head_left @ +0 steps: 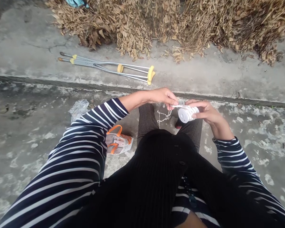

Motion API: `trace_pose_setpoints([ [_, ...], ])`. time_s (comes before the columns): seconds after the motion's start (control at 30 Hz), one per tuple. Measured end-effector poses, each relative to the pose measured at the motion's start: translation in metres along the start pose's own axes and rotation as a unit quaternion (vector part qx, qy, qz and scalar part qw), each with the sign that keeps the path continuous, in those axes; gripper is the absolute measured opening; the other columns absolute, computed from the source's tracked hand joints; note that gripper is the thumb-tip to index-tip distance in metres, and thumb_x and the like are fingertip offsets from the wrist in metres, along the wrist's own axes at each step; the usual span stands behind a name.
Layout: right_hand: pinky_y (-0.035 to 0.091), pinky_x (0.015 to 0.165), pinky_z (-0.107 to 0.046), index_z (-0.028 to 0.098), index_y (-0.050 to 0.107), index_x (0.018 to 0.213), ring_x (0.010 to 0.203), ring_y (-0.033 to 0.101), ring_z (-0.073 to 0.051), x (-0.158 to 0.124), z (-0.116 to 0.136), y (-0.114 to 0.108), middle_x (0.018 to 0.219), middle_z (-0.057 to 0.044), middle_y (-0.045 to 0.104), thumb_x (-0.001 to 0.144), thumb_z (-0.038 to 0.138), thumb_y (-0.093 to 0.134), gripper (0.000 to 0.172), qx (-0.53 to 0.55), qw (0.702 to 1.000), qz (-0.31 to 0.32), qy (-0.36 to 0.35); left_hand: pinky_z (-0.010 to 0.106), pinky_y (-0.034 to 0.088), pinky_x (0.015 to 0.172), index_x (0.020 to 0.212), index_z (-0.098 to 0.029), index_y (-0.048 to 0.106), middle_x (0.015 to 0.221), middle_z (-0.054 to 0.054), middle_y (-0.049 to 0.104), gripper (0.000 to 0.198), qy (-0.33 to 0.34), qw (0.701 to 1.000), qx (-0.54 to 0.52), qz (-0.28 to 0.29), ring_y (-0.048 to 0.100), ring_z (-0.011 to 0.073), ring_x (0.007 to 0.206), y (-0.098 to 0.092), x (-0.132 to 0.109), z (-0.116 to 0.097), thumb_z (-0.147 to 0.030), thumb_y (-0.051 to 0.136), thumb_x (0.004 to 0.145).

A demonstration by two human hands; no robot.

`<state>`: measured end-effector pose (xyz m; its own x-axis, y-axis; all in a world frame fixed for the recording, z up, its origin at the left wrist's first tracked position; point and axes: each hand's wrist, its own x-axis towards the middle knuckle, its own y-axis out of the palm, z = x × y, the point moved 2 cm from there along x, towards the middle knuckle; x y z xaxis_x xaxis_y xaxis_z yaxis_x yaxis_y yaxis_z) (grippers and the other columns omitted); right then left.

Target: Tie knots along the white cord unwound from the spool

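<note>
My right hand (pixel 207 112) is wrapped round a white spool (pixel 184 116) wound with a thin white strip, its round end turned toward me. A stretch of this white ribbon or cord (pixel 180 106) runs from the spool to my left hand (pixel 165 97), whose thumb and fingers pinch it. Below my left hand, a loose tangle of white cord (pixel 165 116) hangs or lies in front of my legs. Whether it joins the piece in my fingers is hard to make out.
A pair of crutches (pixel 106 67) with yellow pads lies on the concrete ledge (pixel 204 79). Behind them are heaped dry leaves (pixel 137 28). On the ground at left are a bag with orange handles (pixel 120 144) and a clear plastic bag (pixel 79 109).
</note>
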<state>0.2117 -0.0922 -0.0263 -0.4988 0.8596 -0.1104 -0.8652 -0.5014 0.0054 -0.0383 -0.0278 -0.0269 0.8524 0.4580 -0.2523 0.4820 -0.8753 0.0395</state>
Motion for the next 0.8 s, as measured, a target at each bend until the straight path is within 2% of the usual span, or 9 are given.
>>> trace_pose_setpoints([
  [0.2,0.052,0.097,-0.041,0.038,0.084,0.101,0.104,0.066,-0.020,0.000,0.005,0.003,0.112,-0.001,0.075,0.063,0.035,0.097,0.040,-0.007,0.999,0.043,-0.027,0.026,0.049,0.072,0.086,-0.013,0.082,0.069,0.005,0.071,0.020,-0.005,1.000,-0.002,0.001,0.064,0.0110,0.065,0.004,-0.001,-0.005,-0.031,0.084,0.077],
  [0.37,0.053,0.094,-0.039,0.038,0.084,0.101,0.100,0.066,-0.020,-0.002,0.009,0.009,0.108,-0.001,0.074,0.064,0.035,0.096,0.039,-0.016,0.997,0.071,-0.036,0.027,0.048,0.069,0.082,-0.014,0.082,0.072,0.006,0.072,0.018,-0.007,0.999,0.026,0.036,0.063,0.0119,0.065,0.011,0.000,-0.009,-0.031,0.082,0.078],
  [0.5,0.053,0.097,-0.040,0.038,0.084,0.101,0.102,0.067,-0.020,-0.001,0.012,0.014,0.110,0.000,0.074,0.064,0.030,0.096,0.040,-0.021,0.997,0.071,-0.034,0.024,0.045,0.065,0.086,-0.016,0.082,0.075,0.005,0.073,0.014,0.006,0.998,0.056,0.032,0.063,0.0112,0.066,0.014,0.003,-0.015,-0.027,0.080,0.079],
  [0.7,0.053,0.097,-0.040,0.038,0.083,0.103,0.104,0.067,-0.019,0.003,0.015,0.017,0.113,0.000,0.074,0.065,0.026,0.094,0.041,-0.027,0.996,0.074,-0.051,0.023,0.047,0.070,0.098,-0.019,0.083,0.082,0.006,0.076,0.022,0.016,0.996,0.037,0.075,0.067,0.0120,0.076,0.014,0.002,-0.025,-0.032,0.076,0.083],
  [0.8,0.053,0.091,-0.037,0.038,0.083,0.103,0.100,0.067,-0.018,0.004,0.016,0.017,0.111,0.001,0.073,0.066,0.026,0.094,0.040,-0.033,0.995,0.074,-0.051,0.024,0.049,0.073,0.094,-0.017,0.083,0.080,0.006,0.075,0.022,0.014,0.997,0.038,0.066,0.067,0.0123,0.075,0.010,0.002,-0.029,-0.034,0.077,0.083],
])
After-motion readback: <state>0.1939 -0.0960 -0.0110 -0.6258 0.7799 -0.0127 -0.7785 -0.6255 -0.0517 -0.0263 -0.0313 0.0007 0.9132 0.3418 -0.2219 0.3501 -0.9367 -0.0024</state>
